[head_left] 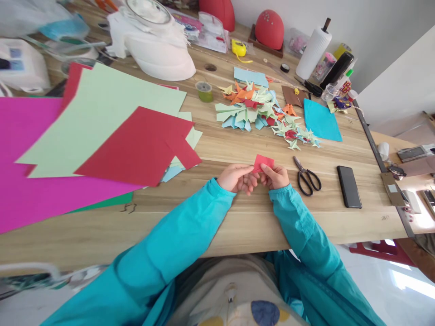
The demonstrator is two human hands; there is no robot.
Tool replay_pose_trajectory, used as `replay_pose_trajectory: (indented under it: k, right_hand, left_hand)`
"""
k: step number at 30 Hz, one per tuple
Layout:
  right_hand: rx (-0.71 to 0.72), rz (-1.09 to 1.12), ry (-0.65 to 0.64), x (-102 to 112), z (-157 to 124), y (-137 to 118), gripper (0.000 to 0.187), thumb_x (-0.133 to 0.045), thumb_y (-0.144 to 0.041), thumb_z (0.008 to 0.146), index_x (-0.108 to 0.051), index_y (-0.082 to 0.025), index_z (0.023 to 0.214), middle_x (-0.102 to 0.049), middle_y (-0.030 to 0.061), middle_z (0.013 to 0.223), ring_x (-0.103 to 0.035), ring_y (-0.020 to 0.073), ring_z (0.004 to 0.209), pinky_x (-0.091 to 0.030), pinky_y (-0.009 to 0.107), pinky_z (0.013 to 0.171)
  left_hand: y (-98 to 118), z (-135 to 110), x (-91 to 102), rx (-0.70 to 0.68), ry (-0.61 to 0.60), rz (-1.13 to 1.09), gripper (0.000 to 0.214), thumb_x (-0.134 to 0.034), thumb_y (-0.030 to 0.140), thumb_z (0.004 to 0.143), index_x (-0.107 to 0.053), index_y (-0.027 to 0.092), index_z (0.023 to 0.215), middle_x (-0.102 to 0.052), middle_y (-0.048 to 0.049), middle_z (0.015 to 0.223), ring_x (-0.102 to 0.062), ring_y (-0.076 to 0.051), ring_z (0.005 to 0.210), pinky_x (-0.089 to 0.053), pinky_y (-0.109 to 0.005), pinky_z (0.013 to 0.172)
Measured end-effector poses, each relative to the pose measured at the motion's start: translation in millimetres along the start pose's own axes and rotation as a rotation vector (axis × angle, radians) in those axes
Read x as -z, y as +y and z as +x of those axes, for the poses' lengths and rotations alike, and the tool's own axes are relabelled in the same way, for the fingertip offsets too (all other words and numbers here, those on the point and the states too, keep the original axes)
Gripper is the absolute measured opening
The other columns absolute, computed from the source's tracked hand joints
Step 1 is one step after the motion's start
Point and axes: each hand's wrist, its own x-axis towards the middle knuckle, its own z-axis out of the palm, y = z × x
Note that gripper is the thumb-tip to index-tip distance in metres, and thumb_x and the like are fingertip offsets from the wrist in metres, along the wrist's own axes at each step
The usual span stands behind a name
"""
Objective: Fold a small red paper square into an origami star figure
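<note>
Between both my hands is a small red piece of paper, held just above the wooden table. My left hand pinches its left edge, thumb on top. With thumb and fingers, my right hand grips the lower right part. Fingertips under the paper are partly hidden. Black-handled scissors lie right of my right hand, blades pointing away from me. Beyond my hands rests a pile of folded paper stars and shapes in green, orange, blue and red.
Large red sheets, light green sheets and a magenta sheet cover the left side. A phone lies at right, a blue sheet behind it. A white machine, spool and yellow tape measure stand farther back.
</note>
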Motion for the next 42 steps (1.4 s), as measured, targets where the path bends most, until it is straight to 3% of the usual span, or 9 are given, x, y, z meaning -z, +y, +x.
replay_pose_trajectory:
  k: [4, 12, 15, 18, 22, 27, 35, 39, 42]
  right_hand:
    - [0.005, -0.017, -0.006, -0.2, 0.1, 0.6, 0.038, -0.072, -0.051, 0.054, -0.059, -0.014, 0.054, -0.054, -0.0022, 0.038, -0.043, 0.0068, 0.030, -0.032, 0.020, 0.030]
    - [-0.018, 0.040, 0.011, -0.4, 1.2, -1.4, 0.041, -0.066, -0.055, 0.059, -0.059, -0.014, 0.058, -0.056, 0.0004, 0.041, -0.044, 0.0082, 0.031, -0.033, 0.021, 0.032]
    - [0.050, 0.126, 0.067, -1.1, 1.7, -3.8, 0.036, -0.068, -0.050, 0.057, -0.055, -0.016, 0.062, -0.057, -0.0011, 0.044, -0.046, 0.0081, 0.033, -0.034, 0.020, 0.034]
    - [0.146, 0.167, 0.078, -1.4, 0.8, -5.4, 0.033, -0.069, -0.041, 0.059, -0.054, -0.019, 0.079, -0.060, -0.0046, 0.048, -0.048, 0.0081, 0.037, -0.036, 0.020, 0.038]
    - [0.164, 0.156, 0.004, -1.3, -2.2, -5.4, 0.039, -0.066, -0.035, 0.065, -0.054, -0.022, 0.100, -0.063, -0.0050, 0.056, -0.052, 0.0083, 0.042, -0.040, 0.021, 0.043]
    - [0.161, 0.113, -0.012, -0.6, -3.5, -3.1, 0.021, -0.066, -0.031, 0.066, -0.064, -0.016, 0.080, -0.063, -0.0017, 0.054, -0.054, 0.0072, 0.043, -0.043, 0.020, 0.046]
    - [0.131, 0.083, 0.034, 1.3, -2.7, -3.2, 0.017, -0.067, -0.027, 0.063, -0.065, -0.015, 0.075, -0.061, -0.0031, 0.049, -0.051, 0.0061, 0.039, -0.042, 0.019, 0.041]
    - [0.160, 0.018, 0.028, 0.4, -1.4, -1.7, 0.020, -0.068, -0.029, 0.061, -0.066, -0.014, 0.073, -0.061, -0.0023, 0.047, -0.050, 0.0070, 0.038, -0.041, 0.020, 0.039]
    - [0.182, -0.049, 0.014, -1.4, -3.0, -1.1, 0.022, -0.069, -0.031, 0.060, -0.065, -0.014, 0.072, -0.060, -0.0021, 0.047, -0.051, 0.0076, 0.038, -0.041, 0.020, 0.039]
  left_hand:
    - [-2.3, 0.8, -2.4, -0.008, 0.013, 0.049, 0.032, -0.060, 0.039, 0.073, -0.060, 0.008, 0.065, -0.061, -0.0062, 0.051, -0.056, -0.014, 0.038, -0.046, -0.024, 0.034]
    - [-1.4, 0.7, -1.4, -0.007, 0.039, -0.039, 0.021, -0.059, 0.027, 0.074, -0.060, 0.009, 0.063, -0.058, -0.0025, 0.046, -0.051, -0.012, 0.033, -0.043, -0.023, 0.032]
    - [2.2, 0.0, -0.3, 0.015, 0.068, -0.112, 0.022, -0.055, 0.024, 0.075, -0.060, 0.010, 0.058, -0.055, -0.0018, 0.042, -0.048, -0.011, 0.030, -0.039, -0.021, 0.029]
    - [3.9, 0.1, 0.2, 0.051, 0.090, -0.196, 0.026, -0.051, 0.021, 0.076, -0.058, 0.011, 0.053, -0.051, -0.0012, 0.037, -0.044, -0.010, 0.028, -0.034, -0.020, 0.027]
    - [3.8, 0.4, 0.1, 0.068, 0.079, -0.219, 0.027, -0.048, 0.019, 0.075, -0.058, 0.011, 0.051, -0.050, -0.0011, 0.035, -0.042, -0.010, 0.027, -0.032, -0.020, 0.026]
    - [3.1, 0.3, -0.5, 0.036, 0.089, -0.131, 0.025, -0.049, 0.021, 0.073, -0.056, 0.012, 0.051, -0.051, -0.0011, 0.036, -0.043, -0.011, 0.027, -0.035, -0.021, 0.027]
    - [-0.4, 1.3, -2.3, -0.068, 0.168, 0.085, 0.024, -0.058, 0.029, 0.068, -0.056, 0.012, 0.052, -0.053, -0.0009, 0.037, -0.046, -0.011, 0.028, -0.039, -0.022, 0.028]
    - [-0.8, -0.3, -6.3, -0.070, 0.155, 0.097, 0.028, -0.068, 0.037, 0.060, -0.060, 0.010, 0.063, -0.058, -0.0018, 0.048, -0.051, -0.012, 0.035, -0.042, -0.022, 0.029]
    - [-3.3, -0.3, -8.0, -0.112, 0.181, 0.176, 0.029, -0.075, 0.033, 0.054, -0.061, 0.010, 0.065, -0.059, -0.0007, 0.052, -0.050, -0.009, 0.036, -0.042, -0.020, 0.030]
